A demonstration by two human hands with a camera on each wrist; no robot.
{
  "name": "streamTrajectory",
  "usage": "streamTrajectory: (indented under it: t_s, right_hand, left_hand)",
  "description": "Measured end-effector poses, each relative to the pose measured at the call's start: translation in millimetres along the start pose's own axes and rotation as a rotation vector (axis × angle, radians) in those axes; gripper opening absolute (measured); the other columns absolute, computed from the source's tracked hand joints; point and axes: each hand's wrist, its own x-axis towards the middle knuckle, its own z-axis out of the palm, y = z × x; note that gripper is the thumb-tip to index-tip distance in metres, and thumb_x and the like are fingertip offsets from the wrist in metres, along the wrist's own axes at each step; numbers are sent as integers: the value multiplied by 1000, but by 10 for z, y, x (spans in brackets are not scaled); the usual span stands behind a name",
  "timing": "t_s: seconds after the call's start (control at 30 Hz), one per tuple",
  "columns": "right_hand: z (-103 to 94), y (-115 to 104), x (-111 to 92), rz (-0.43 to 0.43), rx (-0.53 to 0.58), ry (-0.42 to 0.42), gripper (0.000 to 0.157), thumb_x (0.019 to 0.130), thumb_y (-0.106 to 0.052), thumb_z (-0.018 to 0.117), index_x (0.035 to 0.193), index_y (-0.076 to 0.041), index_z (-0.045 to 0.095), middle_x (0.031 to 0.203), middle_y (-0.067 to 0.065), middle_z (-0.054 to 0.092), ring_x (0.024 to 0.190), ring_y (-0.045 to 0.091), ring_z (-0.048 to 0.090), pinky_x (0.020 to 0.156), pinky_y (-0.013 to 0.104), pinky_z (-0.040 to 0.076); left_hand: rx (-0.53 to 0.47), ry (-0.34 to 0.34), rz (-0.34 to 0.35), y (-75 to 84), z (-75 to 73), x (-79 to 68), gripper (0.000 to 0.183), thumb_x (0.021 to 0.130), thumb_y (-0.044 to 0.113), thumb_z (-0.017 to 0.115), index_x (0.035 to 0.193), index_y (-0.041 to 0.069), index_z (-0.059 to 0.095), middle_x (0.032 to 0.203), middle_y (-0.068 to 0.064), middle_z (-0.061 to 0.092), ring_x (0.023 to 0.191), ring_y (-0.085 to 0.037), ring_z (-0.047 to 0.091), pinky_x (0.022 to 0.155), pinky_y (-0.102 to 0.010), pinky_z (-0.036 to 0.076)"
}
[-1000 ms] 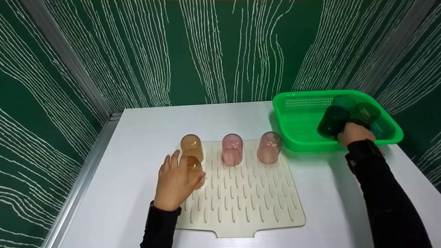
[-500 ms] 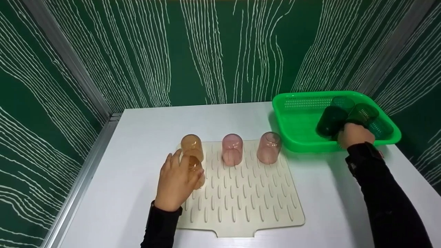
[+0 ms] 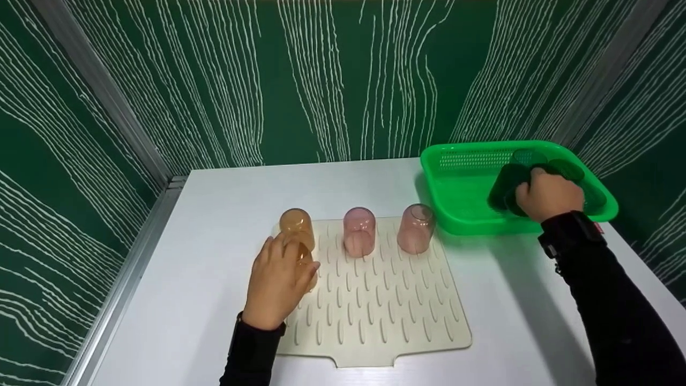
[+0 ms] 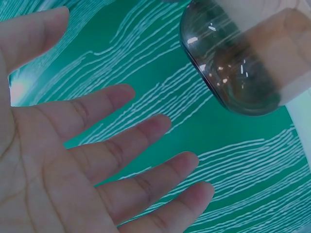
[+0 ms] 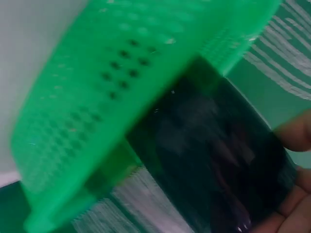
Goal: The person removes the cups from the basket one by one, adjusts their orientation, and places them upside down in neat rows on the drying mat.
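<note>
My left hand is spread beside an upside-down amber drinking glass on a beige ridged mat. In the left wrist view its fingers are straight, and a glass shows past the fingertips, apart from them. Behind it stands another amber glass, also upside down. Over the green basket at right, my right hand grips a dark glass. The right wrist view shows thumb and fingers round its end, with the basket wall beside it. My hand hides most of this glass in the head view.
Upside down along the mat's far edge stand a pink glass and a second pinkish glass. More dark glasses lie in the basket's right half. The white table meets green, white-lined walls.
My right hand has risen from the basket's near side, bringing the dark glass up with it. My left hand has barely moved beside the amber glass.
</note>
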Motion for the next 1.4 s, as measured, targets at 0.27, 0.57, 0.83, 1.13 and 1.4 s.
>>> streamTrajectory:
  t_s: [0.27, 0.57, 0.83, 1.13, 1.4]
  right_hand:
    - [-127, -583, -111, -176, 146, 222, 24, 100, -17, 51, 103, 6, 57, 58, 14, 46, 47, 24, 38, 46, 36, 23]
    - [-82, -1251, -368, -340, 416, 274, 6, 92, -4, 63, 91, 1, 59, 73, 11, 65, 60, 20, 58, 58, 26, 43]
    - [170, -1606, -669, -448, 688, 220, 9, 89, 4, 65, 97, 3, 63, 84, 9, 72, 75, 13, 68, 68, 10, 47]
    - [351, -1718, -919, -479, 711, 250, 16, 87, 4, 68, 102, 1, 64, 86, 7, 72, 78, 18, 68, 72, 16, 48]
    - [465, -1721, -997, -454, 738, 261, 14, 87, 4, 67, 100, -1, 63, 84, 8, 71, 75, 17, 67, 72, 14, 47]
  left_hand:
    - [1, 12, 44, 30, 34, 6, 48, 88, 36, 72, 118, 0, 60, 128, -24, 57, 123, -47, 51, 102, -56, 45]
    - [-14, 12, 67, 42, 31, 13, 50, 89, 36, 71, 120, -2, 60, 130, -23, 57, 125, -44, 50, 105, -54, 42]
    - [-13, 25, 88, 39, 38, 19, 53, 88, 35, 71, 124, -3, 58, 130, -21, 57, 127, -41, 51, 106, -50, 42]
    - [-58, -5, 75, 94, 99, 21, 53, 89, 36, 69, 128, 0, 57, 132, -20, 56, 129, -39, 48, 106, -52, 40]
    - [-122, -33, 96, 187, 166, 23, 56, 92, 37, 66, 133, 1, 54, 135, -21, 54, 133, -40, 45, 112, -54, 34]
